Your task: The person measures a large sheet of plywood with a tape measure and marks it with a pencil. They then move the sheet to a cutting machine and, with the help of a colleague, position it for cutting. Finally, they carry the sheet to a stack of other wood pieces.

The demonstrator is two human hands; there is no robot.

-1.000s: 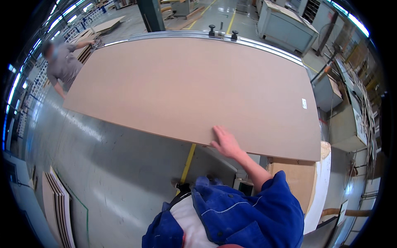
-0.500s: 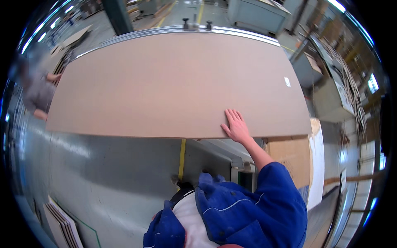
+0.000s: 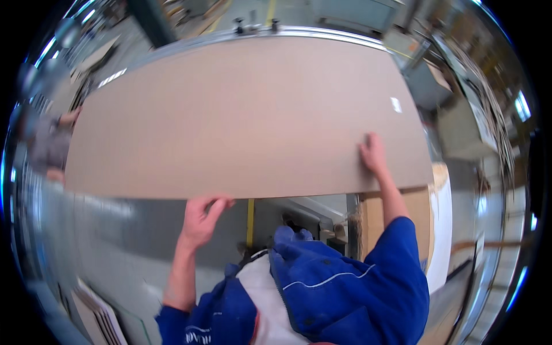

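Note:
A large flat brown board (image 3: pixel 247 115) spans the view in front of me, with a small white label (image 3: pixel 396 104) near its right end. My left hand (image 3: pixel 201 221) is at the board's near edge, left of the middle. Its fingers curl in against that edge, and their tips are partly hidden. Over the right part of the board is my right hand (image 3: pixel 374 155), with a shadow beside it. Motion smears its fingers, so whether it touches the surface is unclear.
Beyond the board's far edge runs a metal rail (image 3: pixel 322 35) with black knobs (image 3: pixel 275 24). A co-worker (image 3: pixel 49 138) stands at the left end, hands by the board. A cardboard-coloured stack (image 3: pixel 397 221) lies beneath the right end. Panels (image 3: pixel 100 316) lean at lower left.
My left hand has come into view at the near edge. My right hand has moved right and farther in, from lying flat with spread fingers. The view has shifted slightly.

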